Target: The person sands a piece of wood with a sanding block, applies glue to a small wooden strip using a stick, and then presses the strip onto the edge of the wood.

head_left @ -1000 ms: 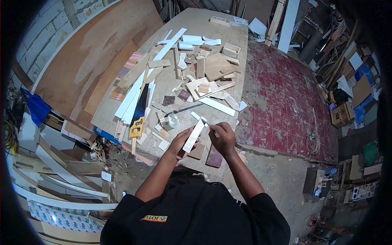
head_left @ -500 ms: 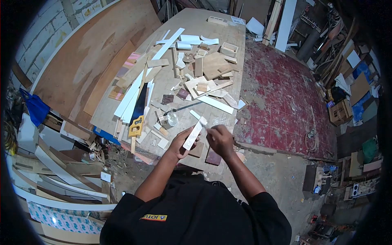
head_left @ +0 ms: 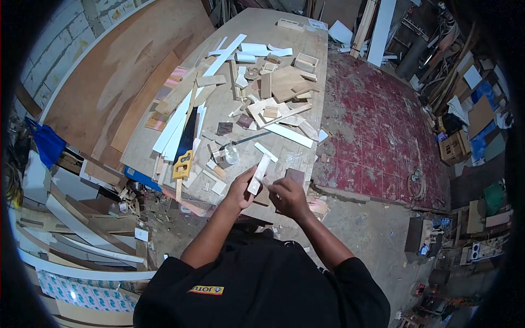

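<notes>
My left hand [head_left: 240, 189] grips a short pale wooden strip [head_left: 261, 170], tilted with its far end up and to the right. Close to the strip's near end is my right hand [head_left: 289, 198], its fingers curled in a pinch. Whatever sits between those fingertips is too small to make out. Just past the strip lies a small white piece [head_left: 266, 152] on the workbench [head_left: 249, 213]. A clear jar [head_left: 231, 155] stands beyond my left hand, and a dark reddish-brown block [head_left: 295, 175] is partly hidden behind my right hand.
A handsaw with a yellow handle [head_left: 183, 165] lies on the bench's left side. Several wood offcuts and a plywood panel [head_left: 287, 83] are piled further back. A small wooden box [head_left: 306, 62] stands near the right edge, beside the red tiled floor [head_left: 372, 126].
My right hand has moved down along the strip, from its far end to its near end. The left hand still holds the strip, now angled slightly differently.
</notes>
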Demonstrator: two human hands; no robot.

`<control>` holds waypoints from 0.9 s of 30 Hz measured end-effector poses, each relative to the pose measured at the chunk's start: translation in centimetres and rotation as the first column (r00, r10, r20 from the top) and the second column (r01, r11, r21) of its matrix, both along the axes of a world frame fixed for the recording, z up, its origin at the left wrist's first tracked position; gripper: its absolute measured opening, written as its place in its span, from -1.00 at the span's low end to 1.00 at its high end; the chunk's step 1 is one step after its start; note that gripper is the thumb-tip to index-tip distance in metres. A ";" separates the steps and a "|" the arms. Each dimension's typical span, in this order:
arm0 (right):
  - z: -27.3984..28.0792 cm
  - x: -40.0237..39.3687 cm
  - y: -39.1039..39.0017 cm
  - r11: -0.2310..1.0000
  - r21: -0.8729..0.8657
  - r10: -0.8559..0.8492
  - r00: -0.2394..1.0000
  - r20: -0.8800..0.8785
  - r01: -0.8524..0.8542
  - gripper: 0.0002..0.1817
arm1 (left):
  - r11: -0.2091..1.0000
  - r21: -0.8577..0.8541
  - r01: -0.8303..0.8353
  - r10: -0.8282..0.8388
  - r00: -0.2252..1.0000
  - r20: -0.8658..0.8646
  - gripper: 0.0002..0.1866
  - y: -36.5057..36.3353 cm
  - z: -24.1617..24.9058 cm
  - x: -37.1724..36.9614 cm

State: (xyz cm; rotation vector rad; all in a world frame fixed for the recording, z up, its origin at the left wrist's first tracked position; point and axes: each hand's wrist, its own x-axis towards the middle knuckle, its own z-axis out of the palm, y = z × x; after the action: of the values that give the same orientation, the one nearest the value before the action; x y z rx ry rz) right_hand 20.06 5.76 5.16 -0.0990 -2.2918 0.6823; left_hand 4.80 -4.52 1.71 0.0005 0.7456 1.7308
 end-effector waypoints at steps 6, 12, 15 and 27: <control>-0.3 0.2 0.7 0.994 -0.019 -0.111 0.992 -0.062 0.110 -0.78 | 0.999 0.025 0.035 -0.037 0.997 0.066 -0.71 -0.6 -1.1 -0.2; -1.1 0.5 -0.2 0.988 0.127 -0.084 0.996 -0.044 0.089 -0.73 | 1.000 -0.010 -0.017 0.017 0.998 0.059 -0.71 -0.7 -0.8 0.1; -1.0 1.5 -1.2 0.984 0.171 -0.055 0.998 -0.021 0.058 -0.74 | 0.998 -0.026 -0.057 0.059 0.995 0.080 -0.70 -1.0 -1.0 -0.2; -0.5 0.1 -0.5 0.983 -0.067 -0.175 0.983 -0.054 0.171 -0.76 | 0.997 0.019 0.077 -0.078 0.995 0.057 -0.55 -1.6 1.9 0.7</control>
State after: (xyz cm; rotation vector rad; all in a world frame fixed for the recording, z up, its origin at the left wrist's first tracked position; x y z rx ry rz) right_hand 20.19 5.22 4.69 -0.2994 -2.1752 0.6568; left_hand 5.48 -6.14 3.62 -0.0089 0.6795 1.6561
